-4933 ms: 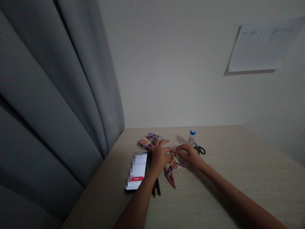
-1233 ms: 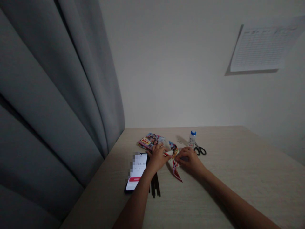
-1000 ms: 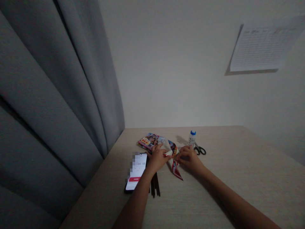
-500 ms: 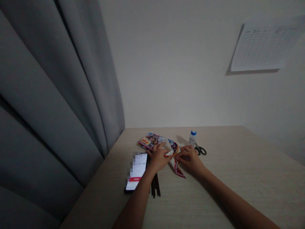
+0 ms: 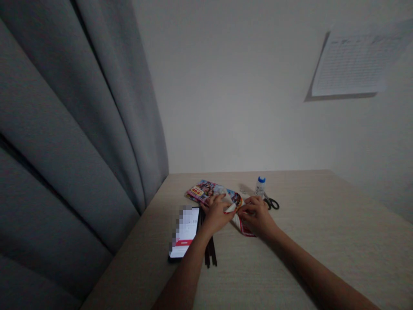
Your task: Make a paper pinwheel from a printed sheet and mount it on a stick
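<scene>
Both hands are on a colourful printed paper (image 5: 248, 231), which is bent and folded between them. My left hand (image 5: 217, 214) is closed on its left part, with the thumb and fingers close to a white fold. From the right, my right hand (image 5: 256, 215) pinches the same paper, fingertips close together, and hides part of its red-edged end. Behind the left fingers lies a glossy printed leaflet (image 5: 204, 188) with pictures and a price on it; where it ends and the folded paper begins is hard to tell.
A lit phone (image 5: 185, 234) lies left of my left forearm. Dark brown strips (image 5: 211, 254) extend from beneath that arm. Behind my right hand stand a small blue-capped bottle (image 5: 260, 186) and black-handled scissors (image 5: 274, 204). A grey curtain (image 5: 106, 129) hangs at the left.
The red-edged end of the paper has swung right and up, partly behind my right hand. Both hands have stayed almost in place.
</scene>
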The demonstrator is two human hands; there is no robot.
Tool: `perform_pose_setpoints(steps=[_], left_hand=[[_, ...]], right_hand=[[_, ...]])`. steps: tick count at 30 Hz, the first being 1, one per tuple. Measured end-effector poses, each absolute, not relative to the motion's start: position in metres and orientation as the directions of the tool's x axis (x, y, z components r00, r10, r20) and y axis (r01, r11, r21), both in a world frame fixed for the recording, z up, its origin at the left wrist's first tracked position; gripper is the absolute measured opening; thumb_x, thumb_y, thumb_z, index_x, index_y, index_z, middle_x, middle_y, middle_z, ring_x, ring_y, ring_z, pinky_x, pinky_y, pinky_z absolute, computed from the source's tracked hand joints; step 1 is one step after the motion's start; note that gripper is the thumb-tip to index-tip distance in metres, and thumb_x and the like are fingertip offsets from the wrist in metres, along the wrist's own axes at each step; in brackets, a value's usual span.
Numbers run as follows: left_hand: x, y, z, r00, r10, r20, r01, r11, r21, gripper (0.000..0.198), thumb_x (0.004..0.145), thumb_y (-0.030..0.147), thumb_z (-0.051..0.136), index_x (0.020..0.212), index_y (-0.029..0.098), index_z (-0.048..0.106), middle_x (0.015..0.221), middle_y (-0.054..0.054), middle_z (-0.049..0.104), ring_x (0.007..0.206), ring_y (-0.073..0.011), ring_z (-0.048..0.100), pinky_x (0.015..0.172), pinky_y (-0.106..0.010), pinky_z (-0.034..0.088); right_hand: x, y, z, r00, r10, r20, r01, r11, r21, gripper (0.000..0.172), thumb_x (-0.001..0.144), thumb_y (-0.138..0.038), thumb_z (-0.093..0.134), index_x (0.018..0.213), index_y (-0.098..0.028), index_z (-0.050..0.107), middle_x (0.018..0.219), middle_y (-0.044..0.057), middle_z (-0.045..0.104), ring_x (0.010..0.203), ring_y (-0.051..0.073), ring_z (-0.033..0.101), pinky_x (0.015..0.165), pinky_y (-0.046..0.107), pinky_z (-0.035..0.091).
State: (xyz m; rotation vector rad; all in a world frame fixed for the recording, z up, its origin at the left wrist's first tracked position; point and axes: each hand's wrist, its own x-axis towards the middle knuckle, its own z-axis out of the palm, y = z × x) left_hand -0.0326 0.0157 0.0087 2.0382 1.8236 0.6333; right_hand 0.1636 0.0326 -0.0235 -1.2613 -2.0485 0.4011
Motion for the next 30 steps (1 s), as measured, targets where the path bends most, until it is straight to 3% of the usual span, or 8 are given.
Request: perform_pose_setpoints(steps=[21, 27, 30], left_hand=[[-0.0311, 0.0183, 0.0020, 0.098, 0.988, 0.119, 0.844, -0.146, 0.517, 0.022, 0.078, 0.033, 0.071, 0.099, 0.033, 0.078, 0.148, -0.003, 0.051, 0.143, -0.0367, 0.029, 0.115, -0.070, 0.001], [-0.0294, 0.0179, 0.0002, 0.086, 0.987, 0.139, 0.831, -0.147, 0.536, 0.028, 0.075, 0.042, 0.075, 0.101, 0.030, 0.077, 0.148, -0.004, 0.051, 0.143, -0.0349, 0.029, 0.118, -0.065, 0.006], [-0.0272, 0.0181, -0.0001, 0.056, 0.990, 0.129, 0.833, -0.117, 0.541, 0.031, 0.075, 0.044, 0.076, 0.103, 0.030, 0.076, 0.148, -0.004, 0.052, 0.143, -0.0354, 0.029, 0.116, -0.068, 0.003]], right_hand=[[0.1627, 0.0296, -0.0195, -0.306, 0.860, 0.408, 0.658, 0.501, -0.562, 0.011, 0.083, -0.035, 0.068, 0.082, -0.030, 0.078, 0.106, 0.005, 0.069, 0.109, 0.028, 0.051, 0.098, 0.048, 0.033], [0.1621, 0.0303, -0.0222, -0.280, 0.868, 0.411, 0.673, 0.483, -0.561, 0.012, 0.083, -0.037, 0.068, 0.082, -0.031, 0.078, 0.105, 0.005, 0.069, 0.109, 0.028, 0.051, 0.100, 0.050, 0.032], [0.1610, 0.0290, -0.0205, -0.267, 0.867, 0.420, 0.687, 0.477, -0.548, 0.011, 0.082, -0.035, 0.069, 0.080, -0.030, 0.078, 0.103, 0.005, 0.070, 0.108, 0.028, 0.052, 0.100, 0.050, 0.031]])
